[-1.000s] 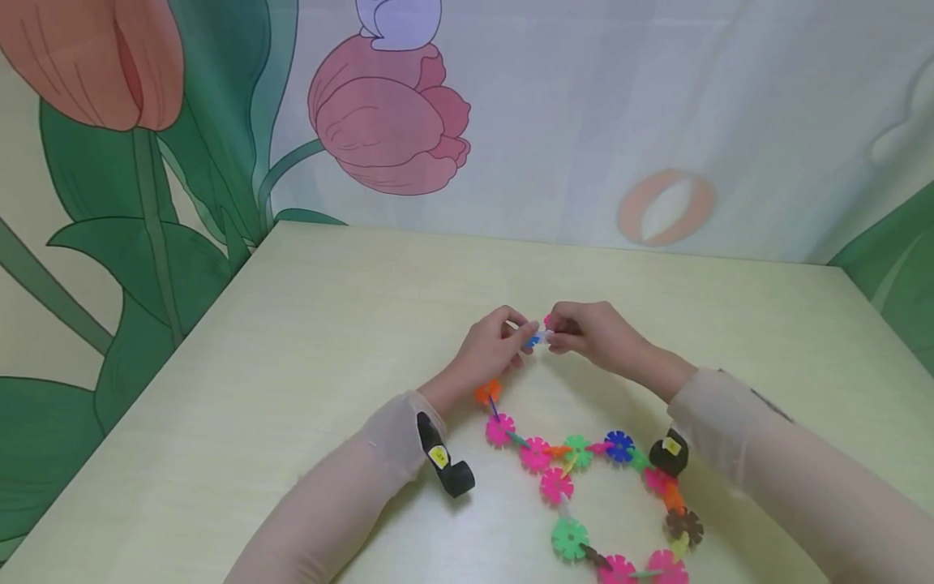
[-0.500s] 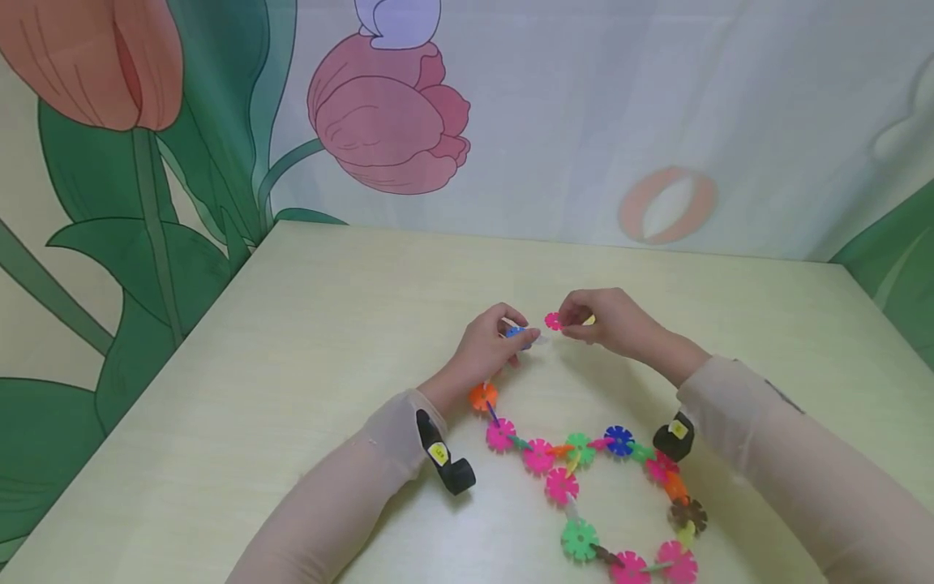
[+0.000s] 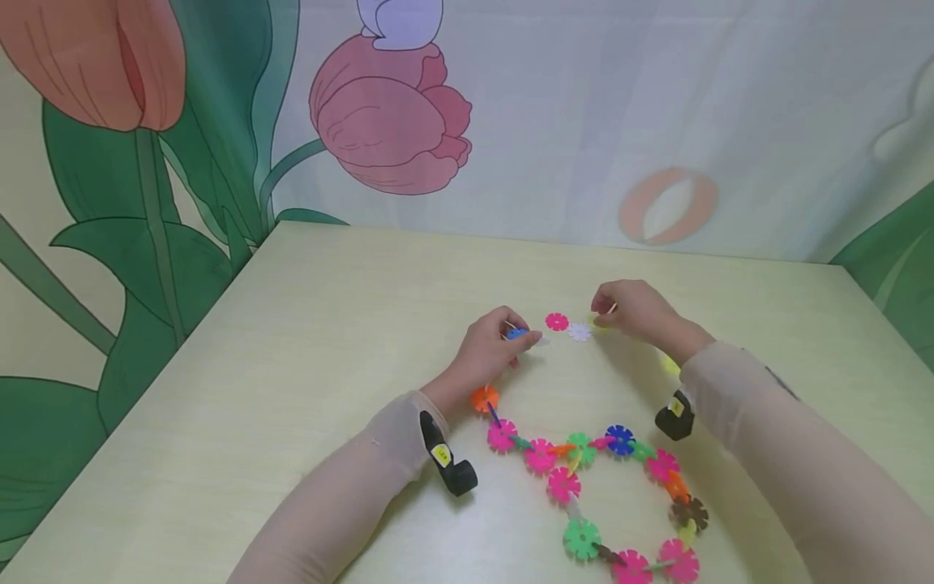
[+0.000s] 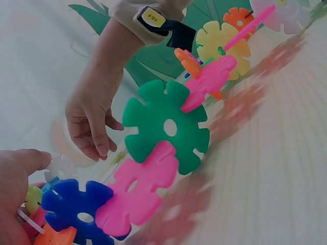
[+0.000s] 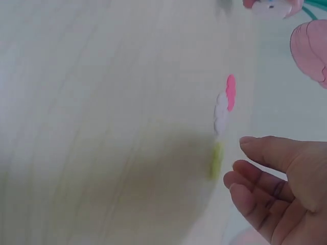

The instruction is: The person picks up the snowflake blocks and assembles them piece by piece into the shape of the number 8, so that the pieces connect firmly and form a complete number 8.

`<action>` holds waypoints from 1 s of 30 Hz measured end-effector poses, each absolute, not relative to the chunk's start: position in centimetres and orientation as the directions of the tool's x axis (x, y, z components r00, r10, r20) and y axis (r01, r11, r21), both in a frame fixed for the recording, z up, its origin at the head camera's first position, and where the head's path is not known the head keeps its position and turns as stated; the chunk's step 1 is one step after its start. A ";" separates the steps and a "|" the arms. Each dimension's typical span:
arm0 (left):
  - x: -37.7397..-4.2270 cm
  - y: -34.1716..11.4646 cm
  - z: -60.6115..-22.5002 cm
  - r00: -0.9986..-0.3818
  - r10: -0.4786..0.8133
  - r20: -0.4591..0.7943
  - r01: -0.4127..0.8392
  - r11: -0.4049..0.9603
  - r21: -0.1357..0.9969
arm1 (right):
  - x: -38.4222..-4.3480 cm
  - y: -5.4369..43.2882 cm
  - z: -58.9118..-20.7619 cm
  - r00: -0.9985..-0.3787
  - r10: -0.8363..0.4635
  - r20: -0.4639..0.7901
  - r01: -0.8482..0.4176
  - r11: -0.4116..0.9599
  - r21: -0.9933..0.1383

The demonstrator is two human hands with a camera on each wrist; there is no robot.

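Note:
My left hand (image 3: 496, 342) pinches the end of a chain of notched plastic snowflake discs, near a light-blue disc (image 3: 516, 332) and a clear one (image 4: 61, 166). From there the chain (image 4: 166, 127) hangs down to the table; part of it is hidden by the hand. My right hand (image 3: 640, 315) is above a yellow snowflake disc (image 5: 216, 161) lying on the table. In the right wrist view its thumb and fingers are apart, with nothing between them. A pink disc (image 3: 557, 322) and a white disc (image 3: 580, 332) lie between the two hands.
The linked chain's lower part forms a loop, with a green disc (image 3: 581, 539) on its near left side. Another yellow disc (image 3: 670, 365) lies partly under the right wrist. A flower-printed curtain (image 3: 554, 122) hangs behind the table (image 3: 328, 324).
My right hand has drawn away to the right from the left hand, bringing the pink, white and yellow discs into sight. The left hand has stayed nearly still with the chain end.

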State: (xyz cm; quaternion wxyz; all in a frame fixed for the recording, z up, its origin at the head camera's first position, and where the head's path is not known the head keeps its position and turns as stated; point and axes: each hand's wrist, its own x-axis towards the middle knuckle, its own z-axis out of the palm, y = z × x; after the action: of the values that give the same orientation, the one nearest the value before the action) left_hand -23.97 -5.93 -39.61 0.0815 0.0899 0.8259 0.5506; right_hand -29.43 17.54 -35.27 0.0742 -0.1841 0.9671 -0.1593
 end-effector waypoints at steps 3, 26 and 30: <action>-24.0 -5.8 -39.6 -0.969 0.244 -0.039 0.058 0.377 0.925 | -29.7 18.1 -35.4 -0.928 -0.362 -0.089 -0.317 0.891 -0.325; -23.7 -5.5 -39.4 -0.971 0.236 -0.040 0.057 0.394 0.917 | -29.8 19.1 -35.7 -0.931 -0.329 -0.158 -0.235 0.871 -0.431; -23.8 -5.6 -39.6 -0.972 0.232 -0.038 0.060 0.402 0.914 | -29.4 19.1 -35.2 -0.918 -0.348 -0.191 -0.215 0.841 -0.497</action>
State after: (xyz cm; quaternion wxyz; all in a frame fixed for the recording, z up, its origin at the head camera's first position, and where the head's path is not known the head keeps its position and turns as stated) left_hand -23.77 -5.63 -39.56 0.0796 0.0873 0.8336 0.5396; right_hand -29.39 19.08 -35.25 0.1381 -0.1481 0.9493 -0.2403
